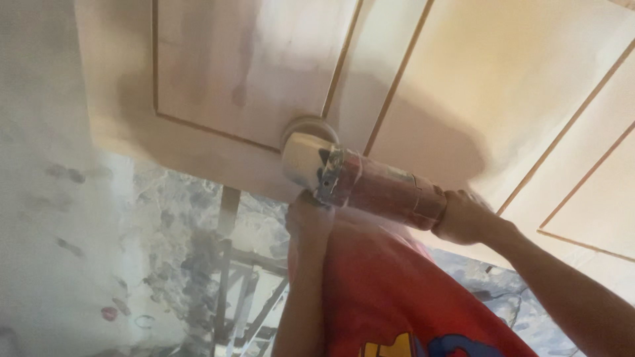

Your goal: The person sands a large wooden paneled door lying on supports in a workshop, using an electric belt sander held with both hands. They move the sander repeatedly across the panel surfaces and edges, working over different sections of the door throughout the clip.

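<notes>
A dusty red power sander [383, 188] with a silver head [305, 157] presses its round disc [308, 125] against a white panelled door [231, 66] with thin grooves. My right hand [466, 218] is closed around the rear end of the tool's body. My left hand [307, 206] comes up from below and holds the tool just under its head; its fingers are mostly hidden behind the tool. The view is blurred. My red shirt [397, 297] fills the lower middle.
The door's near edge [198, 162] overhangs a dark metal frame [228, 277] standing on a mottled grey floor [172, 218]. A pale dusty surface [40, 198] runs down the left side. More of the door's panels [582, 165] stretch to the right.
</notes>
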